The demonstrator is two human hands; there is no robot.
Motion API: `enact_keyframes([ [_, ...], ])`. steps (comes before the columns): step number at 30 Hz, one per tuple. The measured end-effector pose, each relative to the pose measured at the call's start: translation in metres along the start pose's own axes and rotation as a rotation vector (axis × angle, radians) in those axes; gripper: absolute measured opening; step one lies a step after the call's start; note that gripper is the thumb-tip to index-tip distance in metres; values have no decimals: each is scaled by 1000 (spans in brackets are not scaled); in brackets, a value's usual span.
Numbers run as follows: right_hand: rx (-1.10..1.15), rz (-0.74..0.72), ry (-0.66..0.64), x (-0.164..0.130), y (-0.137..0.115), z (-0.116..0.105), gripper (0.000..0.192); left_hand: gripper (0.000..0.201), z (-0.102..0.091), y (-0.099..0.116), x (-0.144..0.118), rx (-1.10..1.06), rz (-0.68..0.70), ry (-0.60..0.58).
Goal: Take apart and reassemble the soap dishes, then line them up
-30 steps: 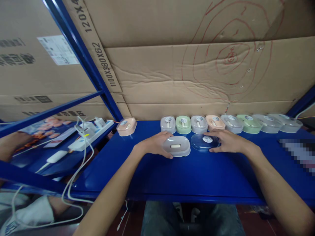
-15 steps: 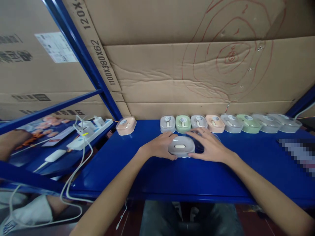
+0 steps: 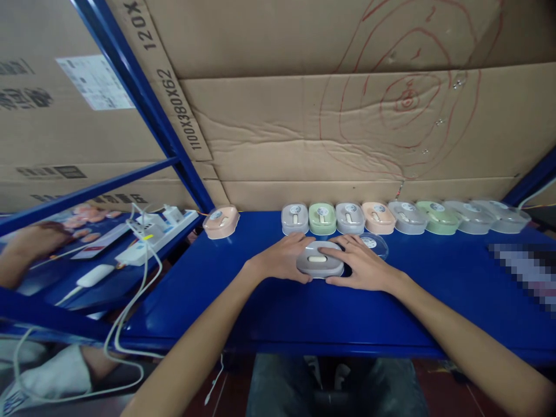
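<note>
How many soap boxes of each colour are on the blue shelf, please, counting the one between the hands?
Grey: 4, among them the soap box between the left hand and right hand
Green: 2
Peach: 2
Clear: 2
Total: 10, leaving out the loose clear lid lying on the blue shelf.

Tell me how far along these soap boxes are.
Done, it seems: a row of lidded soap boxes along the back of the blue shelf. In hand: the left hand and right hand grip a grey soap box. Left: its clear lid lies beside it, not yet fitted.
</note>
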State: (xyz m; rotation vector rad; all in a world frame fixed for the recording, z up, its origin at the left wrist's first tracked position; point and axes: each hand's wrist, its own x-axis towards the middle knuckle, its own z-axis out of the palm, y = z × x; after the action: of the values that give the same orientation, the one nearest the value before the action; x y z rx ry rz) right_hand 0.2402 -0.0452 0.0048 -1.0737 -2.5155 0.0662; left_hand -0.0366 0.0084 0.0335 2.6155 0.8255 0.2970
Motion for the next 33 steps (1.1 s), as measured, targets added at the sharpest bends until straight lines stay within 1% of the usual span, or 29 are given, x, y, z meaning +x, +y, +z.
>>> enact_keyframes([
  [3, 14, 3, 23, 0, 0, 2, 70, 89, 0, 0, 0, 2, 14, 3],
  [8, 29, 13, 15, 1, 2, 2, 66, 98, 0, 3, 1, -17, -19, -18],
  [12, 21, 2, 16, 1, 3, 2, 65, 92, 1, 5, 2, -58, -5, -21],
  [15, 23, -7, 18, 1, 4, 2, 62, 92, 3, 0, 2, -104, -15, -15],
  [20, 47, 0, 48, 0, 4, 4, 59, 106, 8, -11, 3, -146, -57, -1],
  [27, 97, 76, 92, 2, 6, 3, 54, 140, 11, -13, 4, -202, -87, 31],
  [30, 117, 87, 111, 2, 7, 2, 52, 147, 9, -12, 5, -225, -99, 42],
  [33, 186, 110, 150, 1, 8, 2, 50, 152, 8, -12, 5, -272, -136, 39],
])
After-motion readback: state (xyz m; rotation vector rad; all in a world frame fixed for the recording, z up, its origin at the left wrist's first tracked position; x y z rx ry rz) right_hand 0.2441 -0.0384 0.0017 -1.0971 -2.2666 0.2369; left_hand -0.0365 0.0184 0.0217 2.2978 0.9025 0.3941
